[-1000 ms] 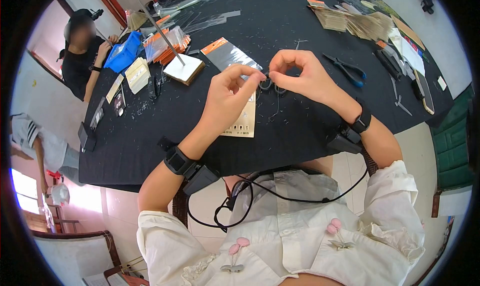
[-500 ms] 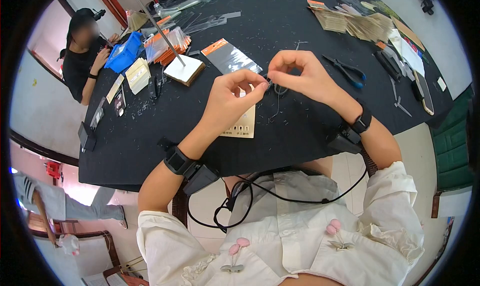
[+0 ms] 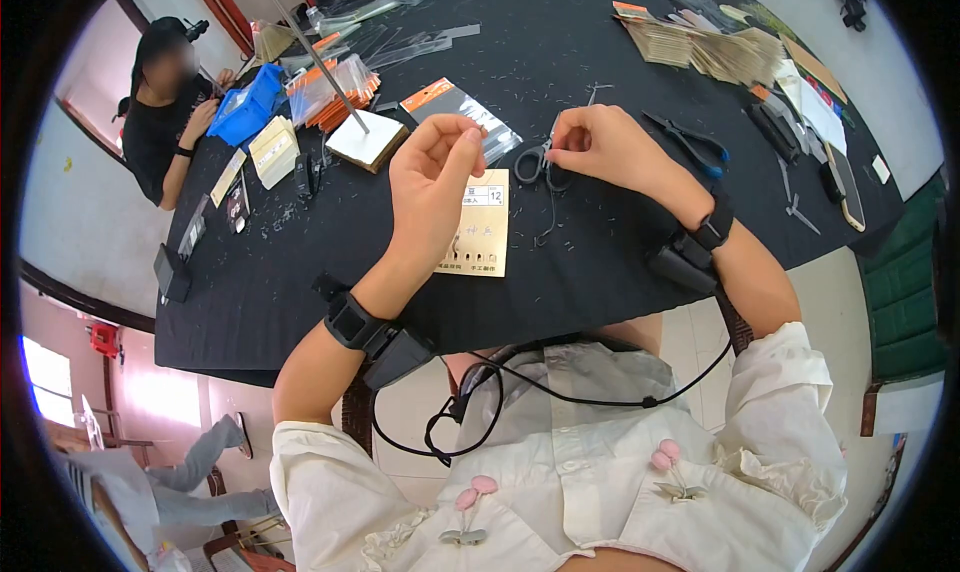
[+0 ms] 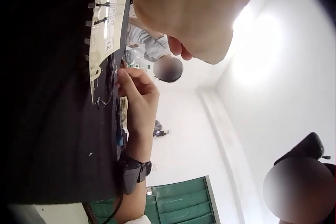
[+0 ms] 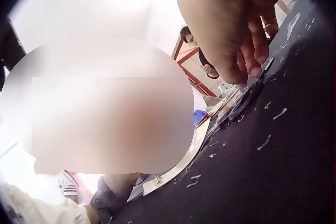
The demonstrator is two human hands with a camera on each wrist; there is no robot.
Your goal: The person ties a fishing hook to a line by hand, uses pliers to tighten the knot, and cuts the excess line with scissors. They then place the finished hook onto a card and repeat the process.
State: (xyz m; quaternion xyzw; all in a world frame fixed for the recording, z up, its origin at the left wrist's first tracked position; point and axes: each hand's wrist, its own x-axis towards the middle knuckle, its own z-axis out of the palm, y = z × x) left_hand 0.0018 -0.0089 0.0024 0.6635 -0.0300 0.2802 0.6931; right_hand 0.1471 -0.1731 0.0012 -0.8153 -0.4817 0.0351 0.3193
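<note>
In the head view, my left hand (image 3: 432, 187) is raised over the card's left edge, its fingers loosely curled; I see nothing in it. My right hand (image 3: 625, 162) has its thumb and fingertips at the dark scissors (image 3: 530, 165), which lie on the black cloth. Whether it pinches them or a thin thread there is unclear. A dark thread (image 3: 552, 217) trails down below the scissors. The printed cream card (image 3: 485, 247) lies between the hands. In the right wrist view, my right hand (image 5: 233, 24) is low above the scissors (image 5: 245, 100).
Dark pliers with blue handle ends (image 3: 690, 142) lie right of my right hand. A clear orange-topped packet (image 3: 460, 117) and a white block (image 3: 367, 140) with a metal rod stand behind. Stacked cards (image 3: 700, 47), a phone (image 3: 850, 187) and a blue basket (image 3: 245, 107) are farther out.
My hands were together at the fingertips and have parted. My left hand has moved left and up, uncovering more of the card. My right hand has shifted slightly right. A background person has moved.
</note>
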